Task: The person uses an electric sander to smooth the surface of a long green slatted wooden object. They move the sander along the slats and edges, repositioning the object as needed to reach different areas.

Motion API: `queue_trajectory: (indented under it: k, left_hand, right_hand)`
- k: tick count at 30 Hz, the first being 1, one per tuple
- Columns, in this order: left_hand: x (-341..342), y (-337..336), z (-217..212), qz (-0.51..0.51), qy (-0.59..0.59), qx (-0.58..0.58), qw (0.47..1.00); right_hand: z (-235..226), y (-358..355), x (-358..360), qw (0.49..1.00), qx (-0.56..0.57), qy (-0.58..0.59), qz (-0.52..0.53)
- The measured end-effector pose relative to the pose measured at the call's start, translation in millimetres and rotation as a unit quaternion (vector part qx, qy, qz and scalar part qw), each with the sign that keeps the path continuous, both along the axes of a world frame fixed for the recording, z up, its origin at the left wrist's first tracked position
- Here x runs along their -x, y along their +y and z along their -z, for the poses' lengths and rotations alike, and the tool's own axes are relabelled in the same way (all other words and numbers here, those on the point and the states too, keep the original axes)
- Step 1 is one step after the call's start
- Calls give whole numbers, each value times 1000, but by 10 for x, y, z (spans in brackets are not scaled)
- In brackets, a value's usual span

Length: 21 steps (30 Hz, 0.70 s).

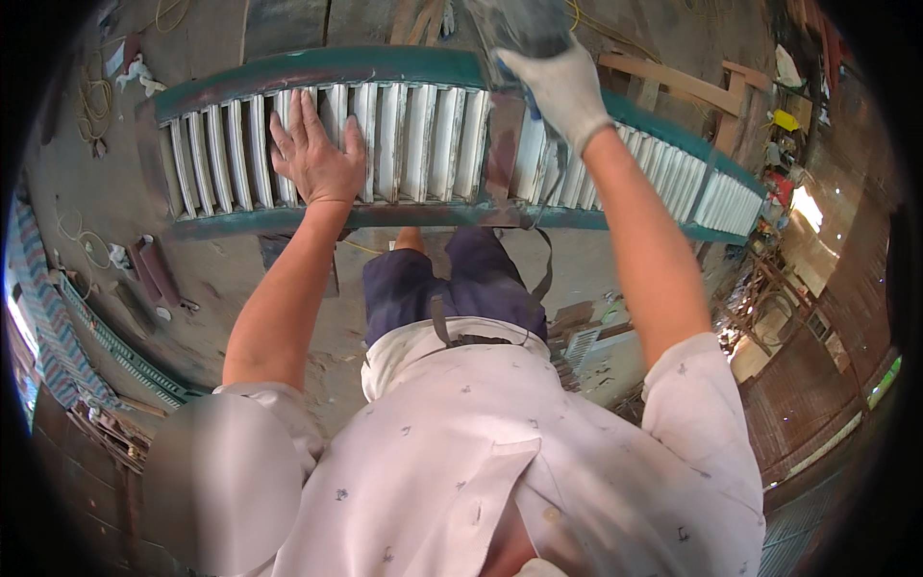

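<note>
A long louvered shutter (415,144), with a green frame and worn white slats, lies across in front of me. My left hand (320,159) is bare and rests on the slats of its left section, fingers spread and open. My right hand (565,88) wears a whitish work glove and is closed around a grey and black handheld tool (524,27) at the shutter's far edge. Motion smears the tool, so its exact kind cannot be made out. A dark cord (552,178) hangs over the shutter below the gloved hand.
Wooden boards (673,83) lie beyond the shutter on the right. Coiled yellowish cable (91,113) and a brown roll-like piece (154,272) are on the floor at left. Another green louvered panel (130,351) lies lower left. Clutter and scrap (769,298) line the right side.
</note>
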<state>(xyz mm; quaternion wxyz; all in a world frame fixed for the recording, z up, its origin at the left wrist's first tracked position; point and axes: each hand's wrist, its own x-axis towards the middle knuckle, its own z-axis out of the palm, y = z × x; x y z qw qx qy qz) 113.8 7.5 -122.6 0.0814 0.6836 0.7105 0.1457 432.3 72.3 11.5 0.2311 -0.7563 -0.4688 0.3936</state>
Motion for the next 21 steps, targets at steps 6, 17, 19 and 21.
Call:
queue_trajectory:
  k: [6, 17, 19, 21]
  left_hand:
    - [2, 32, 4, -3, 4, -2, 1000]
    - [10, -22, 15, -7, 20, 12, 1000]
    - [31, -29, 9, 1, 22, -3, 1000]
    - [48, -25, 35, -2, 33, -4, 999]
  right_hand:
    - [-125, -69, -132, 993, 110, 32, 27]
    - [-225, -2723, 418, 967, 144, 7, 209]
    - [-163, -2788, 502, 971, 107, 0, 216]
    - [-123, -2539, 475, 979, 72, -11, 188]
